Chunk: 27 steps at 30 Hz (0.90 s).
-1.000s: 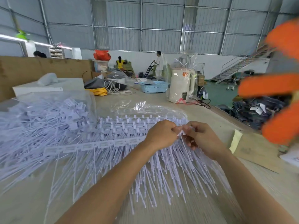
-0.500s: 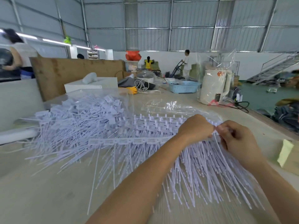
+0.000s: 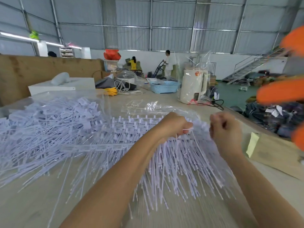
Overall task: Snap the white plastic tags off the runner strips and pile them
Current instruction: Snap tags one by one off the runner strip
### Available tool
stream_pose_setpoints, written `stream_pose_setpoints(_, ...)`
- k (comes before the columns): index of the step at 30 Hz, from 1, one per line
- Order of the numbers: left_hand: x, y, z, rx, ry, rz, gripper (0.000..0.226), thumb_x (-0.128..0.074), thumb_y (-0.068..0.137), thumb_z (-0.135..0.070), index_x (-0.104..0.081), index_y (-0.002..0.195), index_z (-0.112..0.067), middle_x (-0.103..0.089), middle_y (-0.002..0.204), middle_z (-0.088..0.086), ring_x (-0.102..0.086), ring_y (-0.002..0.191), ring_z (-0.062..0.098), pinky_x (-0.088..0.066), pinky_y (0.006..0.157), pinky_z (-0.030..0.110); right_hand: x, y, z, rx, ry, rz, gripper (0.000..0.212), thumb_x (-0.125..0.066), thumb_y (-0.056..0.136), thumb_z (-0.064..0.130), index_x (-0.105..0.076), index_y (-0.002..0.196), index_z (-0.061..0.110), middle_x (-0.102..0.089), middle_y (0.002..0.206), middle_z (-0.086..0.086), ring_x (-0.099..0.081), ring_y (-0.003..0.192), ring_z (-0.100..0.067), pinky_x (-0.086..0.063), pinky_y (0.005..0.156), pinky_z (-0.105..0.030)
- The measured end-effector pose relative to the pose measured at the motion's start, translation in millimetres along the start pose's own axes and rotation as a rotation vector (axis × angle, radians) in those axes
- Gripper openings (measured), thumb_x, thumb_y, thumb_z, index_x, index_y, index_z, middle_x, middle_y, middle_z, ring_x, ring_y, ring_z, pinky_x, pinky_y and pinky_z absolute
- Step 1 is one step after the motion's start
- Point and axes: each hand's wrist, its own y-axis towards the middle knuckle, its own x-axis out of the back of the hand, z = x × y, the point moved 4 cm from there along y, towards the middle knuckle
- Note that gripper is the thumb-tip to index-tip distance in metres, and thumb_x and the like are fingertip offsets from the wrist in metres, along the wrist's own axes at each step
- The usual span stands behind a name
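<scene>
Warehouse table (image 3: 41,203): the hands, together half a second ago, have separated. Left hand (image 3: 174,125) pinches one white tag (image 3: 187,129), judged snapped free. Right hand (image 3: 226,129) is curled; its hold cannot be told. Runner strips (image 3: 131,127) lie beneath; the pile (image 3: 49,122) lies left.

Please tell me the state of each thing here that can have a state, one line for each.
Left hand: fingers curled, pinching a white tag.
Right hand: fingers curled, apart from the left hand.
Runner strips: lying flat, tags attached.
Loose tags: piled at the left.
Kettle: upright, wrapped in clear plastic.
</scene>
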Motion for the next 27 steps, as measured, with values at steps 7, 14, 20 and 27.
stream_pose_setpoints(7,2.1,-4.0,0.4,-0.077,0.040,0.106,0.024,-0.044,0.093,-0.003,-0.064,0.081,-0.007,-0.058,0.061,-0.002,-0.052,0.053,0.005,-0.040,0.052,0.015,43.7,17.5,28.8,0.025,0.552,-0.283,0.026,-0.054,0.093,0.020,-0.054,0.067,0.024,-0.044,0.045,0.012,-0.037,0.034,-0.006,-0.025,0.040,-0.011)
stream_pose_setpoints(14,8.0,-2.6,6.1,-0.091,0.105,0.170,0.029,-0.053,0.085,0.005,-0.064,0.090,-0.021,-0.062,0.089,0.002,-0.056,0.079,0.017,-0.046,0.073,0.030,42.6,-2.8,64.3,0.483,-0.006,-0.310,0.012,-0.052,0.096,0.020,-0.056,0.087,0.014,-0.050,0.060,0.004,-0.048,0.050,-0.013,-0.038,0.047,-0.031)
stream_pose_setpoints(20,6.0,-1.4,14.2,-0.103,0.171,0.224,0.035,-0.062,0.088,-0.008,-0.057,0.120,-0.021,-0.063,0.107,0.000,-0.064,0.091,0.017,-0.052,0.082,0.026,-10.5,0.4,72.5,0.143,-0.178,0.294,0.021,-0.060,0.091,0.024,-0.058,0.071,0.017,-0.055,0.070,0.005,-0.045,0.055,0.003,-0.036,0.052,-0.015)
stream_pose_setpoints(27,8.8,-0.3,15.6,-0.116,0.208,0.148,0.038,-0.072,0.082,-0.018,-0.053,0.114,-0.013,-0.059,0.089,-0.003,-0.058,0.084,0.012,-0.051,0.070,0.019,-49.5,2.5,39.7,-0.377,-0.012,0.546,0.021,-0.062,0.091,0.017,-0.059,0.073,0.005,-0.064,0.083,-0.018,-0.060,0.073,-0.023,-0.051,0.073,-0.035)
